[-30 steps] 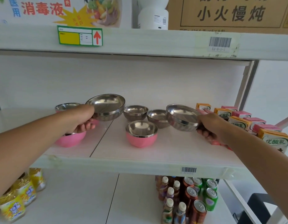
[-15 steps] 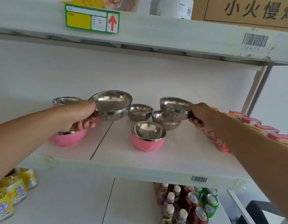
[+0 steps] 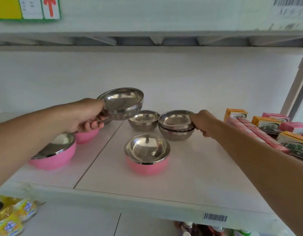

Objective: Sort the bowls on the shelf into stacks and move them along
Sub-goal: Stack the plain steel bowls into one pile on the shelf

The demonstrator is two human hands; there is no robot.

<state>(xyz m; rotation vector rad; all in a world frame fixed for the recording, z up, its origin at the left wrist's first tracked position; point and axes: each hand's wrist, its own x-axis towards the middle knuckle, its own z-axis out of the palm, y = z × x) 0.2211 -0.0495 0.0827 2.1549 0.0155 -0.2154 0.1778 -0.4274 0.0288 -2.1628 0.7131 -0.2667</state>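
My left hand (image 3: 87, 114) grips a large steel bowl (image 3: 122, 103) by its rim and holds it tilted above the shelf (image 3: 147, 189). My right hand (image 3: 202, 122) holds the rim of a second steel bowl (image 3: 175, 119), which sits nested in another steel bowl (image 3: 176, 134) on the shelf. A lone steel bowl (image 3: 144, 120) stands between them at the back. A pink bowl (image 3: 147, 156) stands in front at the middle. Two more pink bowls (image 3: 53, 153) (image 3: 87, 135) lie at the left, partly behind my left arm.
Orange and pink drink cartons (image 3: 266, 125) fill the right end of the shelf, close to my right arm. Yellow packets (image 3: 9, 217) sit on the lower shelf at left. The upper shelf (image 3: 147, 23) hangs low overhead.
My right hand has lowered its steel bowl into the steel bowl at the back right. My left hand still holds its bowl up. The camera has moved closer.
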